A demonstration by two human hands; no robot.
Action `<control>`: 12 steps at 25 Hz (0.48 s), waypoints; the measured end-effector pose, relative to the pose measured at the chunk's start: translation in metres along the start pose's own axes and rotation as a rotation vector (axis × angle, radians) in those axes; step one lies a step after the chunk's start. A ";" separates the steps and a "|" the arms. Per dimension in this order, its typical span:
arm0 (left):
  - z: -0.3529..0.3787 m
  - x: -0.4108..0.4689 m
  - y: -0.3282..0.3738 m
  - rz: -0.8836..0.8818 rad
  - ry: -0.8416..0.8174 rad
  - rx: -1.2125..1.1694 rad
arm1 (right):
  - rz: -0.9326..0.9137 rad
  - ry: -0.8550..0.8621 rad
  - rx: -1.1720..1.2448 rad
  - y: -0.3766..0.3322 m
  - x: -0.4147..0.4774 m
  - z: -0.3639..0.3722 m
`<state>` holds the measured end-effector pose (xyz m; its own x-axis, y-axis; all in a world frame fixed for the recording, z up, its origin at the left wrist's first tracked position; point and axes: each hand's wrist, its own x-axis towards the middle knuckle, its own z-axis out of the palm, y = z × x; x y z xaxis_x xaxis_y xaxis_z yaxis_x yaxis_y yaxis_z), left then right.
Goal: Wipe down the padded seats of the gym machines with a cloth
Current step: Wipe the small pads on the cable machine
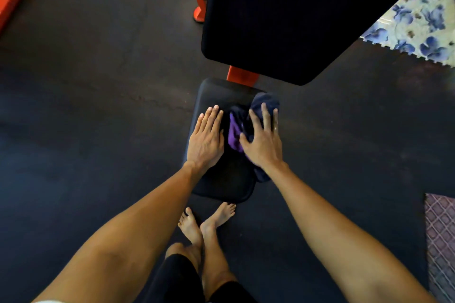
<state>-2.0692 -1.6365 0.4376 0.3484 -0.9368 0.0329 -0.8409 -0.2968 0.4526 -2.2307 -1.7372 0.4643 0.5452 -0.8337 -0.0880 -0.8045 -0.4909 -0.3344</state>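
On the seat (221,187), cloth (235,130) lies under right hand (263,140).

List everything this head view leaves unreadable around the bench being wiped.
Seat pad, head view: middle covered by the cloth, left hand and right hand; cleanliness unknown.
Cloth, head view: partly under the right hand; full shape hidden.
Backrest pad, head view: cut by the top edge; too dark for surface detail.
Red frame, head view: mostly hidden by the backrest pad.
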 end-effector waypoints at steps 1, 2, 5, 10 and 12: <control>-0.002 -0.005 -0.002 0.009 -0.003 -0.006 | 0.072 0.007 0.018 -0.007 0.021 -0.003; -0.003 -0.011 -0.004 0.022 -0.008 -0.008 | 0.135 -0.014 0.029 -0.015 0.041 -0.007; -0.006 -0.027 -0.009 0.027 -0.006 0.000 | 0.098 -0.048 -0.041 -0.040 0.059 -0.002; -0.008 -0.049 -0.014 -0.005 -0.042 0.009 | -0.214 -0.086 -0.097 -0.040 -0.043 0.012; -0.010 -0.051 -0.012 -0.023 -0.025 0.004 | -0.273 -0.147 -0.121 -0.029 -0.057 0.008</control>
<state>-2.0724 -1.5832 0.4392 0.3577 -0.9338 0.0004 -0.8342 -0.3193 0.4495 -2.2367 -1.6737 0.4714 0.7658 -0.6259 -0.1477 -0.6411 -0.7251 -0.2515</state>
